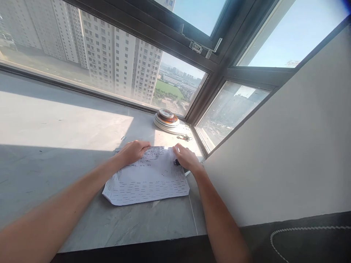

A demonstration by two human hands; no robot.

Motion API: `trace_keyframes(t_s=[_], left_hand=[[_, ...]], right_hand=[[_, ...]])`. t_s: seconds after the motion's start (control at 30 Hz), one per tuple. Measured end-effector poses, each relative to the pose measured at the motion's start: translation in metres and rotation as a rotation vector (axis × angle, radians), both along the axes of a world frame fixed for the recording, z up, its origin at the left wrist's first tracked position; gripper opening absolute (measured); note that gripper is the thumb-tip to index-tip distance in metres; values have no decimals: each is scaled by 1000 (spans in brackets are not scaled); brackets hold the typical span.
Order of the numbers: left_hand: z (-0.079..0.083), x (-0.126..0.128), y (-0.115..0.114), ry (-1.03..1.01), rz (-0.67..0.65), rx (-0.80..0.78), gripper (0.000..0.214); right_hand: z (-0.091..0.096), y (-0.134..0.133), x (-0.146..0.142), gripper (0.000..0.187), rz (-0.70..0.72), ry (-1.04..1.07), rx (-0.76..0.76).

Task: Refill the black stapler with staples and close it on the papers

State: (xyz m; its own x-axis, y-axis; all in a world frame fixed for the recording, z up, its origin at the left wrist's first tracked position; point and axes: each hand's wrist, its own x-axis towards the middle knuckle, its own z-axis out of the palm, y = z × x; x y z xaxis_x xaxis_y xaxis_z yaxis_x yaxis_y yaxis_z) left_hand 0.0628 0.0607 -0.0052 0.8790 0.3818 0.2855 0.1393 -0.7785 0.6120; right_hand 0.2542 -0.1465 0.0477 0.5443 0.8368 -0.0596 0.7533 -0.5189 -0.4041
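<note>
A white sheet of paper (157, 177) with cut corners lies on the grey sill, covered in short dashes along its near part and handwriting near its far edge. My left hand (134, 151) grips the far left edge, its fingers curled and closed on the paper. At the far right edge, my right hand (186, 157) is closed on the paper, thumb and fingers pressed together. A small black object (177, 162) shows beside my right hand; its kind is not clear. Parts of the paper under both hands are hidden.
Behind the paper, a stack of plates or lids (166, 122) stands in the window corner. A small tangled item, perhaps keys (184, 138), lies in front of it. A white wall (279, 138) rises at right, and dark-framed windows (216, 65) close off the back.
</note>
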Motion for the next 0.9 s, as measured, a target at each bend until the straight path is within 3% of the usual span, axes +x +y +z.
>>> trace_keyframes(t_s=[0.13, 0.3, 0.6, 0.9], left_hand=[[0, 0, -1, -23, -11, -12, 34], [1, 0, -1, -49, -15, -42, 31], [0, 0, -2, -69, -9, -82, 29], [7, -3, -5, 34, -12, 14, 38]], right_hand=[[-6, 3, -3, 32, -48, -27, 60], [-12, 8, -12, 39, -130, -169, 50], [-16, 13, -20, 44, -152, -230, 21], [0, -1, 8, 41, -96, -108, 58]])
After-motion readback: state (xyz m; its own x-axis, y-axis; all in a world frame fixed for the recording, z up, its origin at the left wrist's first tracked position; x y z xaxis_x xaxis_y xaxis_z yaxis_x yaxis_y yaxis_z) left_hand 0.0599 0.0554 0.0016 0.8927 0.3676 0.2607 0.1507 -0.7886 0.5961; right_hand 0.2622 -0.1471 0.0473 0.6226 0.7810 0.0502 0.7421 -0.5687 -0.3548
